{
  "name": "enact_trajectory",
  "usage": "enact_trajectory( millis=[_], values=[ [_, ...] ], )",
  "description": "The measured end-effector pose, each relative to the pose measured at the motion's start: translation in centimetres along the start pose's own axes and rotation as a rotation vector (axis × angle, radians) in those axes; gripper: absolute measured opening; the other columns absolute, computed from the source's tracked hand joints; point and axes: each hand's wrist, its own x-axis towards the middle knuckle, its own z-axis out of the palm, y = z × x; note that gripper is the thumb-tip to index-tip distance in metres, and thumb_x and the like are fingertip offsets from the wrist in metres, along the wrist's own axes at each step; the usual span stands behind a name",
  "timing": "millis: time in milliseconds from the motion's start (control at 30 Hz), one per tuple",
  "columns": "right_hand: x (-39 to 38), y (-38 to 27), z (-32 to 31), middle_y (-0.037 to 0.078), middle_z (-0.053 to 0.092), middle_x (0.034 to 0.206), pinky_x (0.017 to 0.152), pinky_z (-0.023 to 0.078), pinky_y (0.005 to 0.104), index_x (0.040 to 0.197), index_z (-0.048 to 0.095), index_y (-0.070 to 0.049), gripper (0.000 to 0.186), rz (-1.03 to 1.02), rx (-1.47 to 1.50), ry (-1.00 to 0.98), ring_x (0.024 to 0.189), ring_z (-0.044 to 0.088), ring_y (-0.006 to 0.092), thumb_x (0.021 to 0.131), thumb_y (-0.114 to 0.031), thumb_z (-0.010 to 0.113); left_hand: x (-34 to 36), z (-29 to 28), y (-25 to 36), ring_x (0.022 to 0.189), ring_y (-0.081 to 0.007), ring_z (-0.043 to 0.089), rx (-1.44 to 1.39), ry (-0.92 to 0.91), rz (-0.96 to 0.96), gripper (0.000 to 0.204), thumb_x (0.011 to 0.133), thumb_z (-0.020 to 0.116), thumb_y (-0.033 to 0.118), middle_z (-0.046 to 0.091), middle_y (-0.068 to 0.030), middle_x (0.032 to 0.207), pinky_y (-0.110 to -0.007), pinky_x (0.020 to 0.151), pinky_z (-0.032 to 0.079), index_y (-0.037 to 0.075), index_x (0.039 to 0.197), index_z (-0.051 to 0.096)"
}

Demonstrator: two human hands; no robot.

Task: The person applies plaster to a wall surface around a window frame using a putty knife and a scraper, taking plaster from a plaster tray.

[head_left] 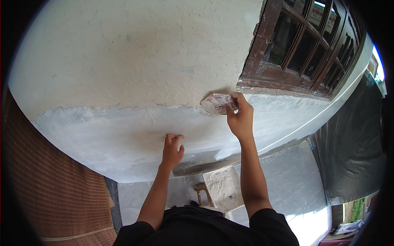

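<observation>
My right hand [240,119] grips a flat putty spreader [217,102], smeared with white and reddish-brown filler. The spreader lies against the wall, just below the window's lower left corner, at the ragged border between the cream upper paint [135,61] and the smooth white coat [135,127] below. Lower and to the left, my left hand [173,151] is held near the white coat, its fingers bent and thumb apart, with nothing visible in it. Whether its fingertips touch the wall is hard to tell.
A square board [223,188] coated with pale filler is below, between my forearms, beside a brown curved piece [201,190]. A brown wooden window [295,45] juts in at upper right. A woven mat [53,172] stands left; a dark sheet [353,139] hangs right. The floor [287,172] is grey tile.
</observation>
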Motion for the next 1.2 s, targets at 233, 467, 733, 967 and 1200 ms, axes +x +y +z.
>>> enact_trajectory(
  millis=[233, 467, 733, 967, 1200],
  values=[
    [-0.5, 0.7, -0.6, 0.014, 0.064, 0.082, 0.075, 0.049, 0.0272, 0.104, 0.056, 0.003, 0.028, 0.134, 0.154, 0.107, 0.076, 0.061, 0.0177, 0.078, 0.01, 0.064, 0.0, -0.2, -0.2, 0.103, -0.0284, 0.052, 0.002, 0.001, 0.002, 0.04, 0.076, 0.064, 0.0, 0.045, -0.011, 0.11, -0.04, 0.089, 0.046, 0.012, 0.114, 0.06],
    [-0.7, 1.7, -1.9, 0.012, 0.063, 0.087, 0.076, 0.048, 0.026, 0.103, 0.055, 0.003, 0.028, 0.181, 0.152, 0.291, 0.078, 0.061, 0.016, 0.078, 0.011, 0.064, 0.0, -0.3, -0.1, 0.104, -0.0286, 0.053, -0.003, -0.002, -0.002, 0.04, 0.076, 0.064, 0.0, 0.045, -0.0112, 0.11, -0.04, 0.089, 0.046, 0.012, 0.113, 0.06],
    [0.3, 0.1, -0.6, 0.021, 0.066, 0.091, 0.076, 0.052, 0.0368, 0.101, 0.059, 0.001, 0.029, -0.067, -0.099, 0.061, 0.088, 0.066, 0.0387, 0.075, 0.012, 0.061, 0.0, -0.2, 0.2, 0.103, -0.0287, 0.052, -0.003, -0.004, -0.014, 0.04, 0.076, 0.065, 0.0, 0.045, -0.0115, 0.11, -0.04, 0.089, 0.046, 0.012, 0.113, 0.06],
    [0.0, -0.9, -0.4, 0.019, 0.066, 0.09, 0.076, 0.051, 0.0325, 0.1, 0.06, 0.002, 0.026, -0.13, -0.124, -0.106, 0.086, 0.068, 0.0346, 0.076, 0.012, 0.063, 0.1, -0.1, 0.0, 0.104, -0.0287, 0.052, 0.006, 0.008, 0.001, 0.04, 0.076, 0.065, 0.0, 0.045, -0.0111, 0.11, -0.04, 0.088, 0.047, 0.012, 0.114, 0.06],
    [1.1, -1.5, -2.1, 0.019, 0.067, 0.09, 0.075, 0.051, 0.0317, 0.099, 0.059, 0.002, 0.025, -0.081, -0.117, 0.009, 0.085, 0.068, 0.0312, 0.076, 0.011, 0.063, -0.1, -0.2, -0.2, 0.104, -0.0287, 0.052, -0.011, 0.01, -0.012, 0.04, 0.075, 0.064, -0.001, 0.045, -0.0113, 0.111, -0.04, 0.09, 0.046, 0.012, 0.113, 0.06]
  ],
)
